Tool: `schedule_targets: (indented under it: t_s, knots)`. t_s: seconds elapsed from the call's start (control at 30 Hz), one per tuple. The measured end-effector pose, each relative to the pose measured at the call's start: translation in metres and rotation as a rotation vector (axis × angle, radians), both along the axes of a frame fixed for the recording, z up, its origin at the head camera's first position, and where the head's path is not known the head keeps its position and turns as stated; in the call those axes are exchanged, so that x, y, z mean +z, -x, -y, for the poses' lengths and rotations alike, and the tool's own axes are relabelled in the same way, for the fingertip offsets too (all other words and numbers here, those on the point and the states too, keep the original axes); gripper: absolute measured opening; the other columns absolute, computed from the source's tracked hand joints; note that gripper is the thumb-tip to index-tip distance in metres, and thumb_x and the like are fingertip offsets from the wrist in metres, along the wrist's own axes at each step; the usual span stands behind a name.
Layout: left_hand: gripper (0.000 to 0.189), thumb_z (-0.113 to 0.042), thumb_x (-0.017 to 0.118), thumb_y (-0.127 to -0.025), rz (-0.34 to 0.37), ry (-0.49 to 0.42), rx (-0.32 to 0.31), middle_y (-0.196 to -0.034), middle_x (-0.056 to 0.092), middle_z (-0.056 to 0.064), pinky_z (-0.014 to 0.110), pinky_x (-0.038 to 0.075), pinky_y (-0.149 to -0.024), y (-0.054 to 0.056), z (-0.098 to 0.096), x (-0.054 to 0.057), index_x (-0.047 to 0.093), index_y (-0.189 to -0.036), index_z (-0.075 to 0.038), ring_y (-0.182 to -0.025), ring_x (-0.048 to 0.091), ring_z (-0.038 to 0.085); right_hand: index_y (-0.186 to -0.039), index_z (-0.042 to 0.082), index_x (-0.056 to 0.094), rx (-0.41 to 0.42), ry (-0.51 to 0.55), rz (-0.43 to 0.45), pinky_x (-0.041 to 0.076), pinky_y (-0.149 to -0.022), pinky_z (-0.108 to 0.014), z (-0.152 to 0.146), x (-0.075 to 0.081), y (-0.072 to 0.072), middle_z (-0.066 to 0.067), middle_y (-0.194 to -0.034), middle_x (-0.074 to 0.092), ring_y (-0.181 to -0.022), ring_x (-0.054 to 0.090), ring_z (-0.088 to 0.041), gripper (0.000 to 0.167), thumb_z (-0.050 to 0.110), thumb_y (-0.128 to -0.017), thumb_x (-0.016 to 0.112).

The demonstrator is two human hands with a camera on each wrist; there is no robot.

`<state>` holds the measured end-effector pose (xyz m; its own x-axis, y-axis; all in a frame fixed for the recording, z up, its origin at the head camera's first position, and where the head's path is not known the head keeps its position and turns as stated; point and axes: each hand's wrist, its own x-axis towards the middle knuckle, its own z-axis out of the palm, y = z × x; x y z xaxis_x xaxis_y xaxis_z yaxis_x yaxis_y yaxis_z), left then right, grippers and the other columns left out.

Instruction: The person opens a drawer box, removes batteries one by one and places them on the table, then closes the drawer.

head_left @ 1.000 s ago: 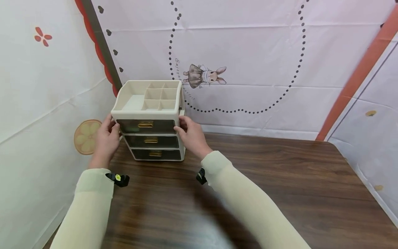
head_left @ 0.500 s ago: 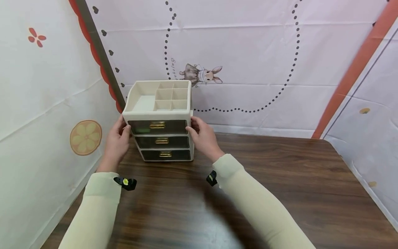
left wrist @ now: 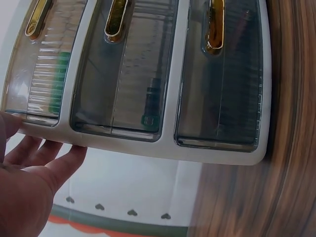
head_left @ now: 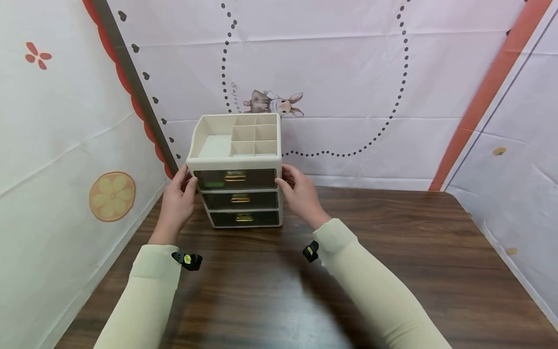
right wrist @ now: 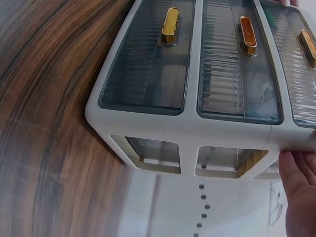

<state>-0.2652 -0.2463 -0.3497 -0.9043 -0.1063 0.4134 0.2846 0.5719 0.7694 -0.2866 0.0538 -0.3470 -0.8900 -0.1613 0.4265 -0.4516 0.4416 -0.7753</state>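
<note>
A cream desktop drawer organizer (head_left: 235, 162) stands upright on the table with all three dark see-through drawers closed. Each drawer carries a gold handle, and the divided top tray holds nothing. My left hand (head_left: 176, 203) grips its left side near the top drawer, thumb at the front edge. On the opposite side my right hand (head_left: 302, 196) holds it at the same height, fingers partly hidden behind the side wall. Through the drawer fronts in the left wrist view show a green item (left wrist: 58, 81) and a dark green-ended item (left wrist: 150, 106). Side cutouts (right wrist: 232, 160) appear in the right wrist view.
The brown wood-grain table (head_left: 392, 252) stretches right and toward me. A printed white cloth (head_left: 344, 77) with a rabbit figure hangs behind the organizer. Another cloth wall (head_left: 65, 145) borders the left side.
The organizer has moved right relative to the backdrop, away from the left wall, with both hands travelling along on its sides. The head view has also shifted slightly.
</note>
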Motion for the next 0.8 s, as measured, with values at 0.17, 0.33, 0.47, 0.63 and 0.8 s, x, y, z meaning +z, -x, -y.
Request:
schedule_targets:
  t_s: [0.17,0.33,0.47,0.63,0.8]
  knots:
    - [0.05,-0.034,0.039,-0.104,-0.01,-0.002,-0.019,-0.144,0.048,0.018,0.053,0.047,-0.098,0.002,-0.01,0.0,0.024,-0.153,-0.038,-0.129,0.05,0.034,-0.133,0.01,0.054,-0.013,0.009,-0.013,0.052,-0.095,-0.03,-0.012,-0.001,0.001,-0.008,-0.122,0.066,-0.115,0.063,-0.016,0.039,0.025,-0.097,0.06]
    - [0.052,-0.031,0.041,-0.104,-0.006,-0.031,-0.05,-0.143,0.049,0.019,0.05,0.049,-0.098,0.004,-0.022,-0.001,0.025,-0.154,-0.032,-0.127,0.051,0.032,-0.132,0.01,0.055,-0.024,0.018,-0.014,0.051,-0.096,-0.032,-0.025,-0.001,-0.001,-0.009,-0.122,0.066,-0.115,0.063,-0.018,0.038,0.024,-0.097,0.06]
    - [0.053,-0.03,0.042,-0.104,-0.009,-0.045,-0.075,-0.142,0.05,0.019,0.049,0.049,-0.098,0.006,-0.033,-0.001,0.024,-0.154,-0.031,-0.125,0.053,0.032,-0.133,0.009,0.055,-0.031,0.015,-0.012,0.052,-0.096,-0.034,-0.038,-0.002,-0.001,-0.01,-0.123,0.066,-0.116,0.062,-0.019,0.039,0.024,-0.098,0.059]
    - [0.053,-0.03,0.045,-0.103,-0.029,-0.052,-0.097,-0.141,0.052,0.018,0.048,0.049,-0.098,0.009,-0.046,-0.002,0.027,-0.153,-0.032,-0.126,0.053,0.031,-0.133,0.008,0.055,-0.041,-0.001,-0.039,0.052,-0.096,-0.036,-0.053,-0.002,-0.001,-0.011,-0.123,0.066,-0.116,0.063,-0.021,0.039,0.024,-0.098,0.058]
    - [0.052,-0.033,0.045,-0.103,-0.039,-0.048,-0.114,-0.141,0.052,0.017,0.048,0.047,-0.101,0.011,-0.062,-0.003,0.028,-0.152,-0.032,-0.127,0.052,0.03,-0.131,0.007,0.056,-0.071,-0.019,-0.084,0.053,-0.093,-0.039,-0.068,-0.003,-0.003,-0.013,-0.12,0.067,-0.112,0.064,-0.024,0.037,0.022,-0.098,0.058]
